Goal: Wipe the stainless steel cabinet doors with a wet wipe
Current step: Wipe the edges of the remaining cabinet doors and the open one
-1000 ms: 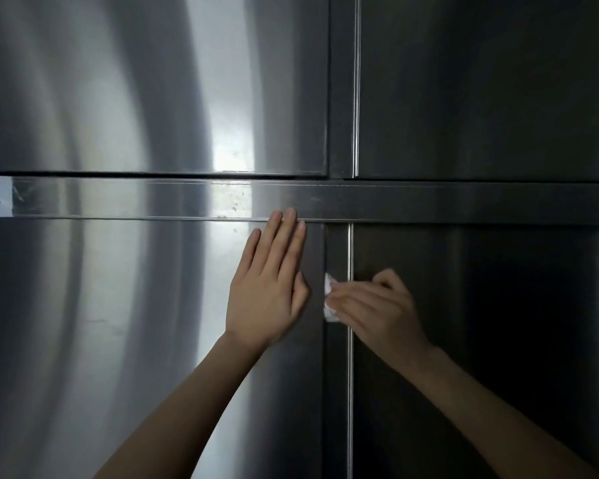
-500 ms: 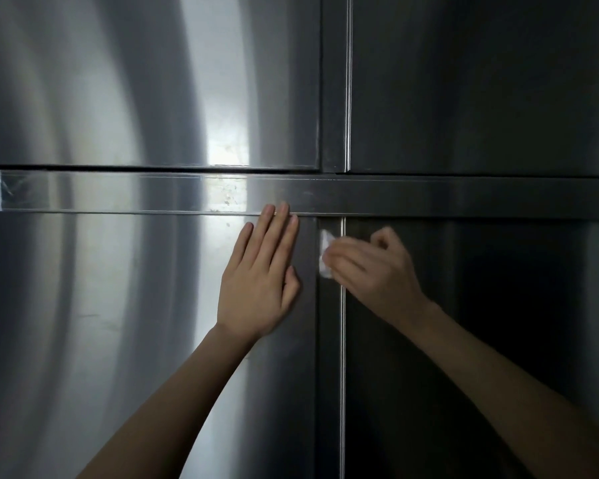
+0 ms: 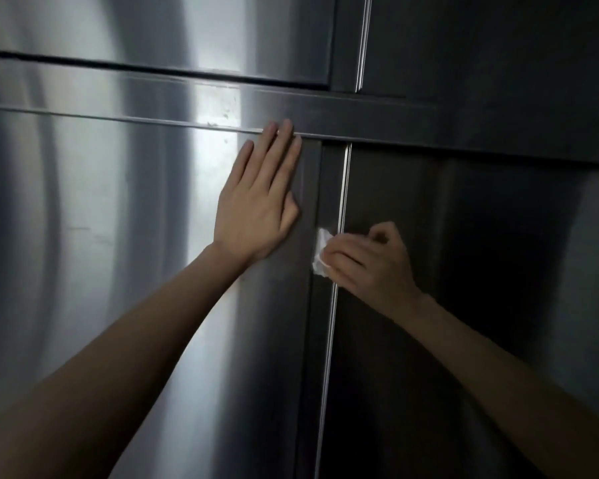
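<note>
Two bare hands meet near the middle of the frame. Furthest left, the lower-left brushed stainless steel cabinet door (image 3: pixel 101 271) shows a bright band of reflected light. The left hand (image 3: pixel 256 198) lies flat near that door's right edge, fingers straight and together, tips touching the horizontal steel rail (image 3: pixel 135 95) that crosses the upper frame. That grip is wide and holds nothing.

Just right of it runs the narrow vertical steel strip (image 3: pixel 317 340) between the doors, its long axis going from the rail down to the bottom edge of the frame. The crumpled white wet wipe (image 3: pixel 320 252) sits on this strip at centre frame, below and to the right of the left hand and apart from it.

The right hand (image 3: pixel 370 267) has its grip closed on the wipe, fingers curled over it and pointing left, knuckles over the dark lower-right steel door (image 3: pixel 481 323).

I judge that the coming stroke follows the strip's long axis, up or down, and that only the right hand is placed to make it. The right door's wide face lies to the right of the wipe.
</note>
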Tool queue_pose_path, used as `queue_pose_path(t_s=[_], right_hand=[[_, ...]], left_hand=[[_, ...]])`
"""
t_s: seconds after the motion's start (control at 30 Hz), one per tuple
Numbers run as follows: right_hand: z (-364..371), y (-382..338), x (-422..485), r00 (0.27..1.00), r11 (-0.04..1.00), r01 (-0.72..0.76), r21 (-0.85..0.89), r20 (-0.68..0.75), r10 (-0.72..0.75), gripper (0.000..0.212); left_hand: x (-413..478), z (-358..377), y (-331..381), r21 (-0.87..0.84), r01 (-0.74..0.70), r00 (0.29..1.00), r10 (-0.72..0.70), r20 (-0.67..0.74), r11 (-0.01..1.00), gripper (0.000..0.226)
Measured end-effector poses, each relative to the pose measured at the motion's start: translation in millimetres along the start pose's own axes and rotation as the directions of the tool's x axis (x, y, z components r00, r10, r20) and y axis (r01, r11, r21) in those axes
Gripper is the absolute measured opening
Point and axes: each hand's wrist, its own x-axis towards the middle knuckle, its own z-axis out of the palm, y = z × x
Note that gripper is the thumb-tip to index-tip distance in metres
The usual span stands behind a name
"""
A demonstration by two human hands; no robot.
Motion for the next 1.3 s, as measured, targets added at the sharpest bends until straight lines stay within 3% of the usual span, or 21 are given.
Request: queue_pose_path(t_s=[0.07, 0.2, 0.33, 0.5, 0.6, 0.73, 0.87, 1.03, 1.2, 1.3], right_hand=[[-5, 3, 17, 0.998, 0.992, 0.040, -0.118, -0.052, -0.046, 0.001], [-2, -1, 31, 0.971, 0.985, -0.056, -0.161, -0.239, 0.016, 0.007], [24, -34, -27, 0.976, 0.989, -0.134, 0.057, -0.163, 0.141, 0.018], [41, -58, -92, 0.990, 0.996, 0.071, -0.050, -0.122, -0.077, 0.011], [36, -39, -53, 0.984, 0.998, -0.055, -0.008, -0.170, 0.053, 0.004], [34, -35, -22, 0.929, 0.985, -0.170, 0.031, -0.329, 0.170, 0.012], [52, -66, -80, 0.960, 0.991, -0.113, 0.066, -0.249, 0.126, 0.010], [59, -79, -129, 0.986, 0.997, 0.073, -0.010, -0.150, -0.073, 0.023], [43, -59, -76, 0.961, 0.998, -0.060, -0.017, -0.271, 0.053, 0.017], [44, -58, -76, 0.972, 0.994, -0.087, 0.065, -0.213, 0.099, 0.010]], left_hand=[[1, 0, 1, -0.002, -0.005, 1.000, 0.005, 0.012, 1.000, 0.061], [-21, 6, 5, 0.021, -0.047, 0.999, 0.047, 0.016, 0.999, 0.060], [-79, 15, 33, -0.029, -0.051, 0.997, 0.053, 0.060, 0.998, 0.058], [-141, 22, 62, -0.069, -0.009, 0.995, 0.015, 0.097, 0.998, 0.054], [-155, 25, 65, -0.080, 0.036, 0.996, -0.029, 0.089, 0.996, 0.054], [-171, 30, 68, -0.074, 0.105, 0.994, -0.102, 0.044, 0.992, 0.054], [-183, 33, 78, -0.070, 0.149, 0.989, -0.148, 0.019, 0.986, 0.057], [-202, 27, 90, -0.065, 0.174, 0.982, -0.169, 0.082, 0.983, 0.059], [-203, 10, 81, -0.045, 0.116, 0.978, -0.106, 0.179, 0.992, 0.060], [-202, 7, 81, -0.041, 0.122, 0.974, -0.111, 0.196, 0.992, 0.060]])
